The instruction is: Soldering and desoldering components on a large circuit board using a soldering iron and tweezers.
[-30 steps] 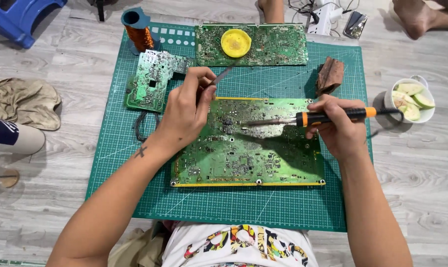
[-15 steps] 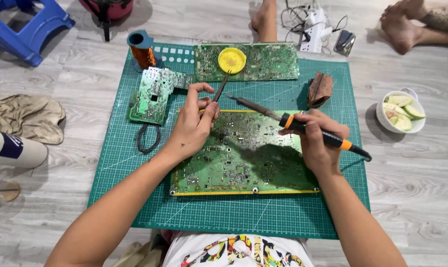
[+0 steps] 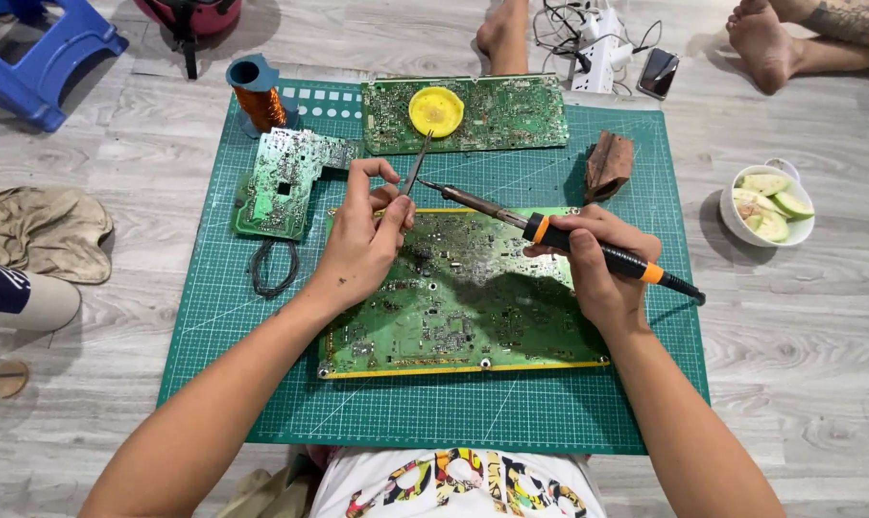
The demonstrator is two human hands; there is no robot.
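Tweezers pinched in left hand fingers | soldering iron gripped by right hand fingers

Overhead view, places given relative to the green cutting mat on the wooden floor. At mat centre lies a large green circuit board. Over its upper left edge the left hand pinches tweezers. Over its right part the right hand grips a soldering iron with an orange-and-black handle, tip just beside the tweezers. At the mat's top edge a second board carries a yellow round tin. Off the mat's right side stands a white bowl of sliced fruit.
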